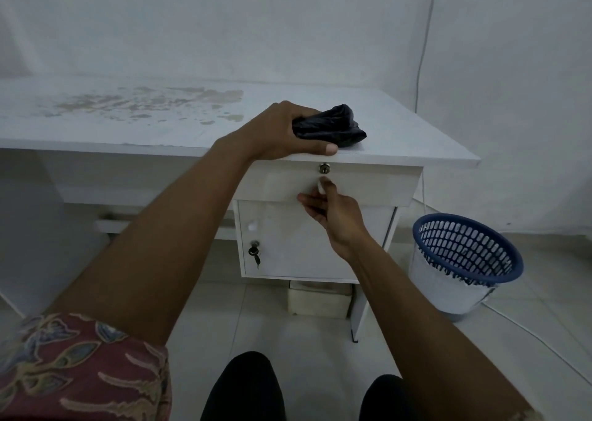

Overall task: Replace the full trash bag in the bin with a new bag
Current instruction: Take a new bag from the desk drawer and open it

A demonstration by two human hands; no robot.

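Crumpled black bag (330, 126) under left hand (282, 132), right hand (333, 212) pinching white drawer knob (319, 186).

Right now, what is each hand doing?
Left hand: closed on the black bag on the desk.
Right hand: pinching the drawer knob.

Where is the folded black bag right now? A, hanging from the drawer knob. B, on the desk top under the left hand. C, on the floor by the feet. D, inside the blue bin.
B: the black bag lies on the desk near its front edge, with the left hand resting on it, while the blue bin stands apart on the floor to the right.
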